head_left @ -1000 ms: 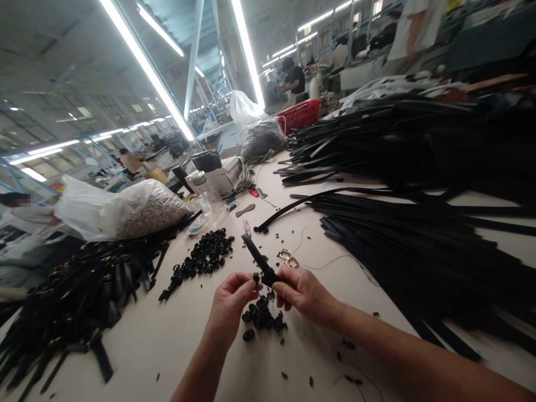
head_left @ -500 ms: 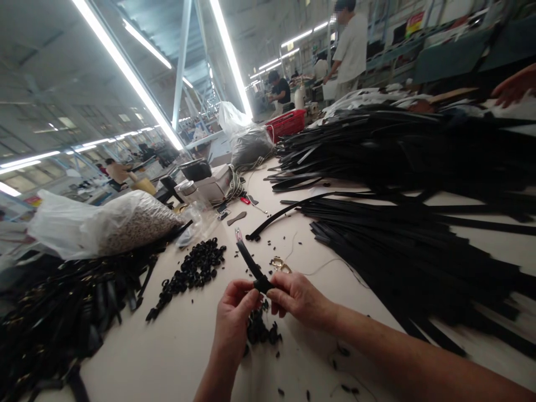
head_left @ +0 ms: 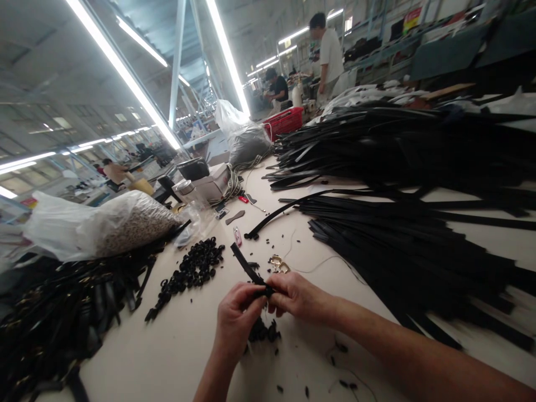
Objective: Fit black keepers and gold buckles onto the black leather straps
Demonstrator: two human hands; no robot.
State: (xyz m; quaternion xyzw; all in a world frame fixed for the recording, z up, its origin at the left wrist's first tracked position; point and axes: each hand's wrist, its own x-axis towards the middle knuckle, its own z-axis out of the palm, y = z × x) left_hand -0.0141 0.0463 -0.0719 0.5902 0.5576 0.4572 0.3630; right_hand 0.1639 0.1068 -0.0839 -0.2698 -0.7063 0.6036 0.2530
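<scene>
Head view: both bare hands meet above the pale tabletop point(head_left: 142, 357), fingertips almost touching. Thumb and fingers of the left hand point(head_left: 238, 314) pinch the near end of a short black strap point(head_left: 243, 259), and the right hand point(head_left: 299, 297) grips the same end from the other side; the exact folds between the fingertips are too dark to tell. From this pinch the strap tilts up and away to the left, its far end free in the air, just short of a small pink-and-silver tool point(head_left: 237, 235).

Small black rings point(head_left: 263, 331) lie below the hands, partly hidden by the left one. Gold buckles point(head_left: 278, 262) sit just beyond the right knuckles, near a loose thread point(head_left: 324, 265). Left of the left hand, bare tabletop reaches to a heap of black loops point(head_left: 195, 265) and, farther out, to a tangle of black straps point(head_left: 62, 307) along the left side. On the right, the ragged edge of fanned black strips point(head_left: 385, 262) runs beside the right forearm, leaving a narrower band of table between. Ahead, one curved strip point(head_left: 276, 212) pokes out from the fan into the middle.
</scene>
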